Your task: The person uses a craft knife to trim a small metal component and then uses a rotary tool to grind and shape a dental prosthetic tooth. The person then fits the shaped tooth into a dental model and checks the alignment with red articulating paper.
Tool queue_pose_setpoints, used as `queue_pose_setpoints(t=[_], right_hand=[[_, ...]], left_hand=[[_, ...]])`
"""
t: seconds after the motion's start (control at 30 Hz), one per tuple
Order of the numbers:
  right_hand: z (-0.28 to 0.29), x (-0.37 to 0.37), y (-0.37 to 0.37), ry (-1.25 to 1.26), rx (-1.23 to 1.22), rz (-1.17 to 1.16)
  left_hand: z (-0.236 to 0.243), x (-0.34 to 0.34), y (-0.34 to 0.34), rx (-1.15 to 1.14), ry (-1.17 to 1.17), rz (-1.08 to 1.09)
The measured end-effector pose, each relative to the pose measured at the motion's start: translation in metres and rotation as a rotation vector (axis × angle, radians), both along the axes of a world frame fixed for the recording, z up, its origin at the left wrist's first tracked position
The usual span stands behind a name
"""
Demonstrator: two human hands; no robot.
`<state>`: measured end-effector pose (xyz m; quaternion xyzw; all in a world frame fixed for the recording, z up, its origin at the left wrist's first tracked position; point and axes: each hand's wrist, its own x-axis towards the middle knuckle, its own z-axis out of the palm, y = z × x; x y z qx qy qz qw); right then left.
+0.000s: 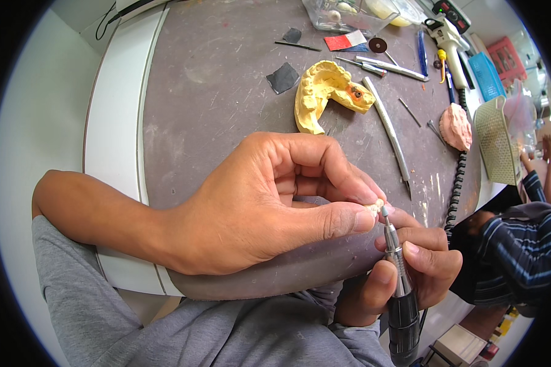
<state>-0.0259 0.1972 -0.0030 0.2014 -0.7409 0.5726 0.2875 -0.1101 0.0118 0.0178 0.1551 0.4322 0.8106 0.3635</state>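
Between thumb and fingertips, my left hand (269, 202) pinches a small whitish dental crown (374, 207). My right hand (425, 263) grips a black and silver rotary handpiece (397, 269) like a pen, tip upward. Its small grey-green grinding bit (384, 211) is at the crown, touching it or very close; the fingers partly hide the crown. Just beyond my hands lies a yellow plaster dental model (315, 92), arch-shaped, with an orange-brown spot holding dark holes at its right end.
A white pen-like tool (389, 131), a pink plaster model (455, 127) and a coiled black cord (456, 196) lie to the right. Further back stand a clear plastic box (349, 18) and a cream basket (496, 140). Another person's striped sleeve (520, 244) shows at far right.
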Motion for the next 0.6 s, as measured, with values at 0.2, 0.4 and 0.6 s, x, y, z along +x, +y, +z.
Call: queue_pose_setpoints(t=[0.2, 0.4, 0.6], right_hand=[[-0.0029, 0.0001, -0.0008, 0.015, -0.063, -0.017], [-0.0033, 0.0012, 0.0047, -0.018, -0.017, 0.025], [-0.0021, 0.0006, 0.0029, -0.028, -0.017, 0.023]], left_hand=[[-0.0024, -0.0001, 0.0010, 0.000, 0.004, -0.001], [-0.0001, -0.0003, 0.0004, -0.009, 0.011, -0.001], [-0.0009, -0.0010, 0.0001, -0.008, 0.001, -0.004]])
